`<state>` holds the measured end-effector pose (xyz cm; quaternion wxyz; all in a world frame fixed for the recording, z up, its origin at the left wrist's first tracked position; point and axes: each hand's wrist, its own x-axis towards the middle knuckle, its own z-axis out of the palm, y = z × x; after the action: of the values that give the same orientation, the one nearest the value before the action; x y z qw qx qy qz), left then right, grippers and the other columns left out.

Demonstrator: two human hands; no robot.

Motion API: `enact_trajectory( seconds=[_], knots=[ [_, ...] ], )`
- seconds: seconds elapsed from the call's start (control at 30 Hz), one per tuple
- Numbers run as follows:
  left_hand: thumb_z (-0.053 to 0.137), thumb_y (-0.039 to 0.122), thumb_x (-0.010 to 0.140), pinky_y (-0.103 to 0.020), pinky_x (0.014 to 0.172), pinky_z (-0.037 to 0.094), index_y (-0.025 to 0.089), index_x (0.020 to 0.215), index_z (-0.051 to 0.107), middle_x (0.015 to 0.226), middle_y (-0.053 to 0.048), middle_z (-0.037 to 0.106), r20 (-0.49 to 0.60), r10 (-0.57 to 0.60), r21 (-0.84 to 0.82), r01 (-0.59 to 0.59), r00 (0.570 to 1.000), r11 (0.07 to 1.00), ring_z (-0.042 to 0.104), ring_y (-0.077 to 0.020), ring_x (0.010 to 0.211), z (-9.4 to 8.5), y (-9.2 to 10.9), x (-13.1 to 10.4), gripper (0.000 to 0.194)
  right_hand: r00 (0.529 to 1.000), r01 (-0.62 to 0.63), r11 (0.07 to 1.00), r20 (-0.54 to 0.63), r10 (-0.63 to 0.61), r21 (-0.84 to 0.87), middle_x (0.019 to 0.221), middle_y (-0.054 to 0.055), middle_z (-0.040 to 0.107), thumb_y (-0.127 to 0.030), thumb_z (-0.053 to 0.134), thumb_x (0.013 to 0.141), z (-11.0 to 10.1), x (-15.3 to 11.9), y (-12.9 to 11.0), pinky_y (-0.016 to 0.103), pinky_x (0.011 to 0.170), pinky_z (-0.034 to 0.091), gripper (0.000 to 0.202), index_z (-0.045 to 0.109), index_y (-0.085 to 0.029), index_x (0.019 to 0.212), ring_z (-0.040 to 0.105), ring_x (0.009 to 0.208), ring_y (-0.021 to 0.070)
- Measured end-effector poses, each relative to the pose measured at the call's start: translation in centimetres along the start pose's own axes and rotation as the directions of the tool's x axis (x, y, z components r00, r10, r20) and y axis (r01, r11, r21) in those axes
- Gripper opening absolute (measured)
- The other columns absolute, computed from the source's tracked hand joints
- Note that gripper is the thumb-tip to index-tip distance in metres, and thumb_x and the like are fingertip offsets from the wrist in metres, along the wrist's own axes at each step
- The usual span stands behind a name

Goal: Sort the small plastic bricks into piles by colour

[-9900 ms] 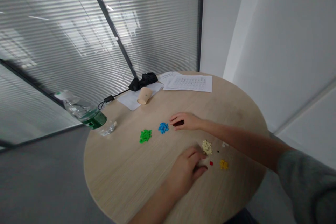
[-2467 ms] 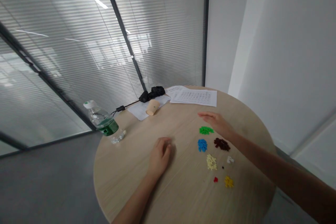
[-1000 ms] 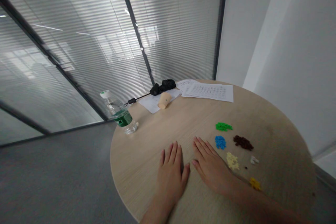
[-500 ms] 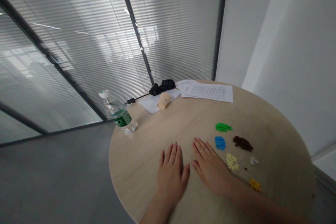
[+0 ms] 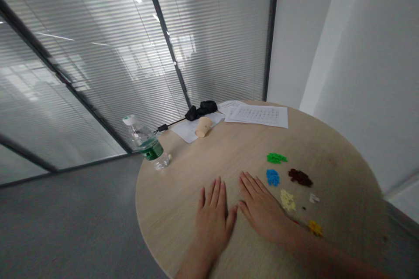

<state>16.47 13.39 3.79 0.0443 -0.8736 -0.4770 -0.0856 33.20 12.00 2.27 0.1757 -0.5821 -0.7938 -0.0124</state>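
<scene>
My left hand (image 5: 214, 216) lies palm down on the round wooden table (image 5: 173, 209), fingers stretched out, holding nothing. Beside it my right hand (image 5: 260, 205) also rests flat and open. Right of the right hand are small piles of little plastic pieces, sorted by colour: blue (image 5: 273, 177), green (image 5: 276, 158), dark brown (image 5: 300, 177), pale yellow (image 5: 287, 200), white (image 5: 314, 198) and golden yellow (image 5: 315, 228). A bit of red shows at the edge of my right forearm, which hides the rest of it. The pieces are too small to name.
A water bottle (image 5: 147, 143) with a green label stands at the table's left edge. Toward the back lie a paper cup (image 5: 203, 127) on its side, a black folded bundle (image 5: 201, 110) with a strap, and printed sheets (image 5: 258, 115). Blinds and a wall stand behind.
Both hands stay flat in the same place on the table. The view has shifted slightly, so the piles and papers appear a little further left.
</scene>
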Motion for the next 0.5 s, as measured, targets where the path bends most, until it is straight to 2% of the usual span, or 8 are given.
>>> enact_trajectory(
  seconds=[0.17,0.33,0.5],
  knots=[
    [0.027,0.048,0.090,-0.051,0.106,0.022,0.014,0.137,0.032,0.143,-0.012,0.029,-0.023,0.001,-0.008,-0.001,1.000,1.000,0.026,-0.0260,0.132,0.0,-0.1,0.0,0.059,0.999,-0.028,0.999,0.029,0.028,0.014,0.143,0.017,0.027,-0.033,0.035,0.088,-0.2,0.0,0.0,0.044,0.110,0.021,0.054,0.037,-0.003,0.133,0.023,0.132,0.0274],
    [0.027,0.047,0.090,-0.051,0.106,0.024,0.014,0.135,0.036,0.142,-0.011,0.030,0.009,-0.005,-0.037,0.006,1.000,0.999,0.027,-0.0261,0.131,-0.5,-0.1,0.0,0.056,0.999,-0.016,1.000,0.045,0.015,0.027,0.142,0.017,0.029,-0.033,0.035,0.088,-0.4,0.2,-0.1,0.044,0.109,0.022,0.055,0.037,-0.002,0.134,0.024,0.132,0.0270],
    [0.032,0.042,0.089,-0.050,0.106,0.024,0.014,0.132,0.039,0.140,-0.011,0.035,-0.014,-0.003,-0.092,0.002,1.000,0.996,0.030,-0.0246,0.130,-0.7,-0.1,0.1,0.052,1.000,-0.028,1.000,0.003,0.028,0.002,0.143,0.017,0.028,-0.030,0.039,0.086,-2.1,0.1,-0.5,0.047,0.109,0.020,0.051,0.041,-0.005,0.132,0.018,0.134,0.0291]
  ],
)
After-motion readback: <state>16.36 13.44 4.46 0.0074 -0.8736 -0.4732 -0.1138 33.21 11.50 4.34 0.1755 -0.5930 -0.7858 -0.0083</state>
